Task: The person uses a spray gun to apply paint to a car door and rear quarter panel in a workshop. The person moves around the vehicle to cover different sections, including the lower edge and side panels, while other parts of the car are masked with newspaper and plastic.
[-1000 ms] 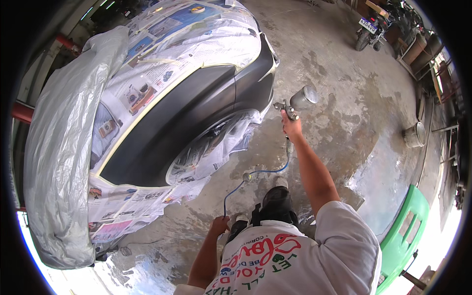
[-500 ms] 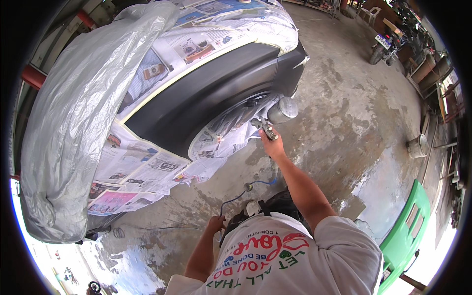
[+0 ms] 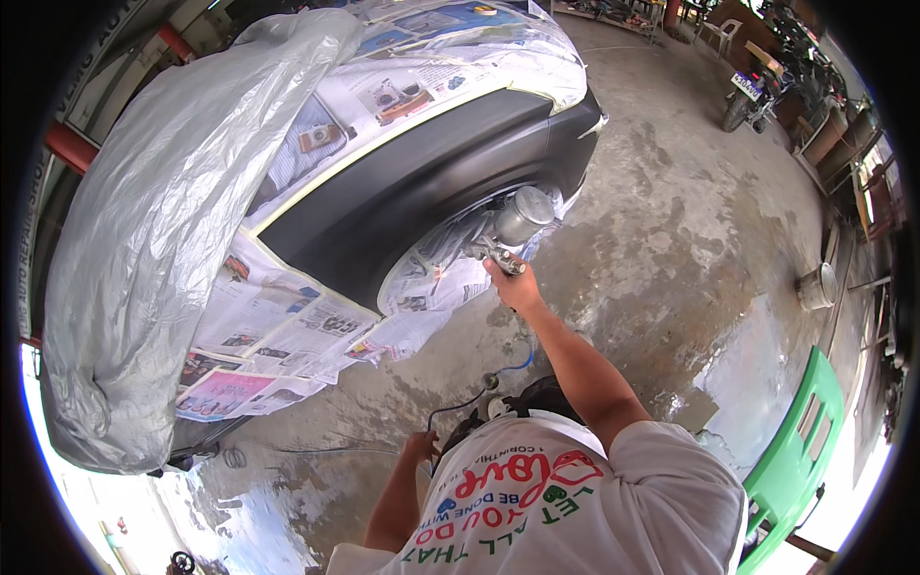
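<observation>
My right hand [image 3: 518, 288] is closed around the handle of a spray gun [image 3: 500, 259] with a round metal cup [image 3: 525, 215]. The gun is held in front of the papered wheel opening, below the matt dark fender [image 3: 402, 187] of a car. Whether spray is leaving the nozzle cannot be seen. Low by my left side, my left hand [image 3: 420, 447] is closed on a blue air hose [image 3: 455, 407]. That hose passes a small round fitting [image 3: 492, 380] and rises toward the gun. Newspaper [image 3: 278, 307] and pale tape border the fender.
A silver cover [image 3: 163, 220] drapes the car at the left. On the stained concrete floor [image 3: 661, 240] stand a metal bucket [image 3: 816, 287] at the right and a motorcycle [image 3: 752, 96] far back. A green bumper-like panel [image 3: 793, 450] leans at the lower right.
My right hand has carried the spray gun a little left, so its cup now overlaps the wheel opening more. My left hand stays low on the hose. The view has shifted slightly.
</observation>
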